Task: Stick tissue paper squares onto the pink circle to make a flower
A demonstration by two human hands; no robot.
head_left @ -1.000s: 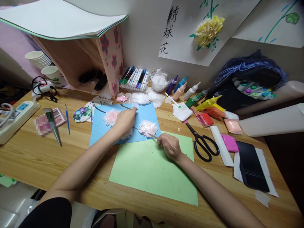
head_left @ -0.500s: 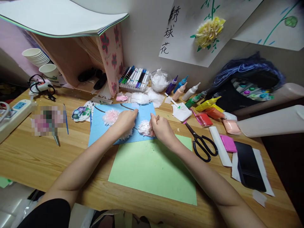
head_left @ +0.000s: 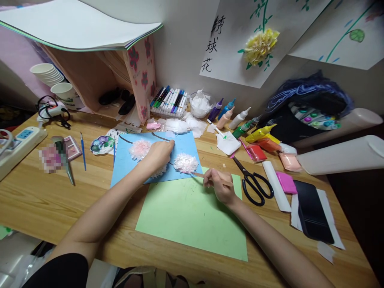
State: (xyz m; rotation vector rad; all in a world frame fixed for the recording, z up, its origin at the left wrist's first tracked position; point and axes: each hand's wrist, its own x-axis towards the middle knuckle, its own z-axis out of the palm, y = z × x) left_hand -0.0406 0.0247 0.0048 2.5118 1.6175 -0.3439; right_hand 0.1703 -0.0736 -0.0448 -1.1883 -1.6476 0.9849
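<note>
My left hand lies on the blue sheet, a finger stretched out and nothing seen in its grasp. It partly covers a pale paper flower beneath it. A fluffy pink-white flower is just left of that hand. Another ruffled white-pink flower sits near the sheet's right edge. My right hand is closed around a slim wooden tool, whose thin tip points left to this flower's lower edge. Dark painted stems mark the blue sheet, which overlaps the green sheet.
Black-handled scissors lie right of my right hand, with a phone beyond. Paint bottles, markers and a bowl of tissue line the wall. A makeup brush and power strip are at left.
My right hand has moved right and toward me, away from the right-hand flower, so the wooden tool shows more clearly. My left hand stays in place on the blue sheet.
</note>
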